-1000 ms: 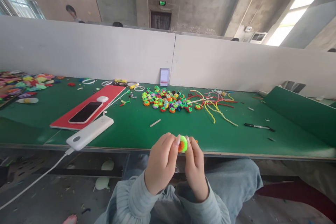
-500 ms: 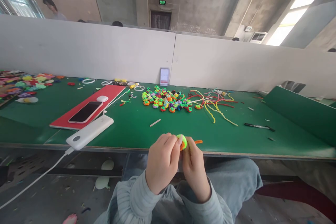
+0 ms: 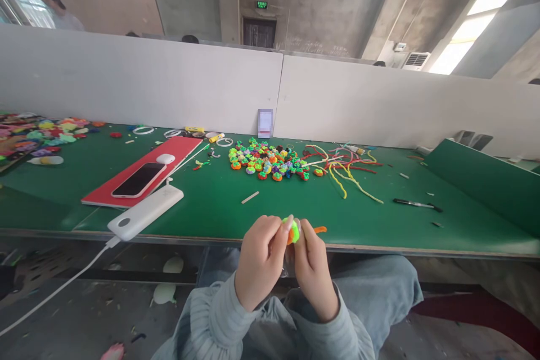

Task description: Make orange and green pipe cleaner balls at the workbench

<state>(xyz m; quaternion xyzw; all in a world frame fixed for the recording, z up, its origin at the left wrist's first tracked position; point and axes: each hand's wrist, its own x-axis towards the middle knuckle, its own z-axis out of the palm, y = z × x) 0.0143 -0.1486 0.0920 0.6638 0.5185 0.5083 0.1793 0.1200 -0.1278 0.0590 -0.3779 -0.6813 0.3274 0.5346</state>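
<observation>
A small fuzzy green and orange piece [image 3: 294, 231] is pinched between my two hands above the table's front edge. My left hand [image 3: 260, 259] has its thumb and fingers closed on the left side of it. On its right side, my right hand [image 3: 313, 264] is closed as well, fingertips against the piece. An orange fuzzy stem [image 3: 320, 229] sticks out to the right behind my right hand. Farther back on the table lies a pile of small colourful fuzzy pieces [image 3: 268, 162].
Fuzzy stems [image 3: 343, 171] lie right of the pile, a black pen [image 3: 415, 204] farther right. At left, a phone [image 3: 138, 180] rests on a red folder [image 3: 99, 194] beside a white power bank [image 3: 145, 212]. A white partition [image 3: 169, 84] stands behind. A person [image 3: 54, 5] is beyond it.
The green and orange piece has turned slightly between my fingers, and my hands have shifted a little. The person beyond the partition has moved left.
</observation>
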